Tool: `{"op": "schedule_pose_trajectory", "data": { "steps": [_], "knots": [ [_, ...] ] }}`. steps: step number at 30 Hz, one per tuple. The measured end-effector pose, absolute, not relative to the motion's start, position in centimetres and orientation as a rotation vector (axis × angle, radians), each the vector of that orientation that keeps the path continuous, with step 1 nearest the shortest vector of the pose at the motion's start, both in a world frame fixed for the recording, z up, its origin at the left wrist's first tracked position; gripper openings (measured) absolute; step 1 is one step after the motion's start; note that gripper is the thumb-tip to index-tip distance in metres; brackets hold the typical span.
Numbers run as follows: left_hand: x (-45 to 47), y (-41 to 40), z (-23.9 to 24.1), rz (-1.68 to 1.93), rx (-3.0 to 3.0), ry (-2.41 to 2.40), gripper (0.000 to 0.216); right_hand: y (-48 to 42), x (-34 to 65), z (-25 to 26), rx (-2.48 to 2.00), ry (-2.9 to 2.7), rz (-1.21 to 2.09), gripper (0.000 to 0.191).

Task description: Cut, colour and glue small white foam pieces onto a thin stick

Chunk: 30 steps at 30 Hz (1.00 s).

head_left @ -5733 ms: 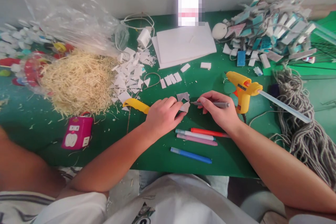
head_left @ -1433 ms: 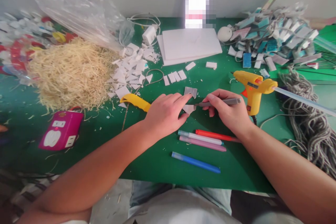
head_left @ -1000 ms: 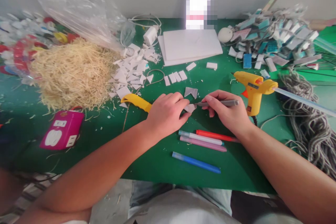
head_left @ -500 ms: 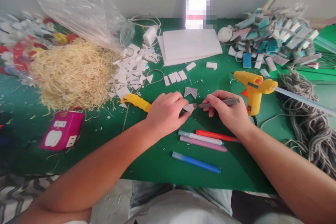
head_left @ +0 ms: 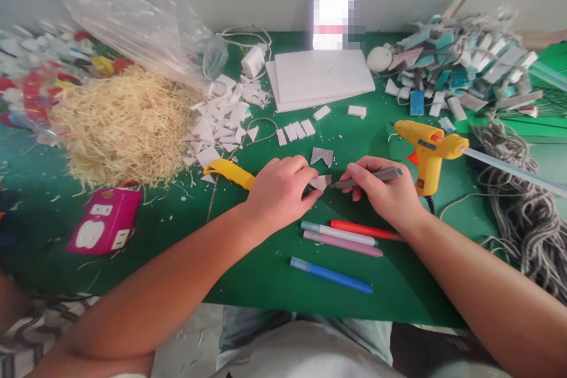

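Head view, looking down on the green bench [head_left: 261,266]: my left hand [head_left: 283,189] pinches a small white piece [head_left: 321,182] between thumb and fingers, its free end poking out toward the right, low over the bench. My right hand [head_left: 383,186] is closed around a grey pen [head_left: 392,173] in a writing grip, the tip pointed left at that piece; tip and edge are so close that I can't fairly say whether they touch. Just beyond the white piece lies a greyish notched piece [head_left: 322,156], with tiny crumbs near it. Farther out, four white strips [head_left: 299,130] sit in a slanting row, short of the stacked white sheets [head_left: 325,77]. A yellow handle [head_left: 228,172] runs in behind my left hand. Nearer to me are a red pen [head_left: 363,229], a white pen [head_left: 339,233] and a pink pen [head_left: 343,243], side by side, with a blue pen [head_left: 332,275] apart from them and closest to my body. Right of my right hand rests a yellow glue gun [head_left: 427,153], a clear stick [head_left: 509,170] jutting from its back toward the grey yarn [head_left: 527,224]. On the left I have a heap of pale shavings [head_left: 124,124] beside white scraps [head_left: 221,115], and a magenta box [head_left: 106,220] on the near side of the shavings.
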<state>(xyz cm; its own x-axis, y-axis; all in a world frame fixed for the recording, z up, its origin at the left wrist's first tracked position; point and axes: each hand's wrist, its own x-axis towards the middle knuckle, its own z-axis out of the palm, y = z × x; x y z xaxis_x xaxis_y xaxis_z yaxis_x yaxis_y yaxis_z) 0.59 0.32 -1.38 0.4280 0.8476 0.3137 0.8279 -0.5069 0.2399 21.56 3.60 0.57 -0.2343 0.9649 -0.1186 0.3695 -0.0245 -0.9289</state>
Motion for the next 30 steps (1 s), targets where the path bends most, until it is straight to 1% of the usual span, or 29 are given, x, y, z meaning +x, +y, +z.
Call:
{"op": "schedule_pose_trajectory", "data": {
  "steps": [3,7,11,15,19,23,27,30],
  "knots": [
    [0.61,0.33,-1.34,0.635,2.609,1.521,0.010,3.59,21.53,0.59,-1.405,-1.630,1.240,0.029],
    [0.67,0.32,-1.21,0.590,2.599,1.537,0.011,3.52,21.52,0.62,-1.413,-1.666,1.265,0.033],
    [0.65,0.30,-1.13,0.603,2.605,1.525,0.011,3.51,21.49,0.49,-1.399,-1.616,1.232,0.032],
    [0.60,0.28,-1.12,0.597,2.611,1.526,0.011,3.54,21.49,0.46,-1.422,-1.651,1.253,0.039],
    [0.56,0.32,-1.10,0.587,2.605,1.530,0.011,3.59,21.56,0.64,-1.420,-1.623,1.231,0.038],
    [0.54,0.36,-1.11,0.577,2.604,1.532,0.011,3.61,21.59,0.76,-1.418,-1.661,1.264,0.043],
    [0.55,0.34,-1.14,0.597,2.626,1.525,0.011,3.59,21.52,0.60,-1.397,-1.619,1.262,0.043],
    [0.55,0.24,-1.06,0.586,2.641,1.535,0.015,3.59,21.49,0.46,-1.384,-1.600,1.273,0.044]
  ]
}}
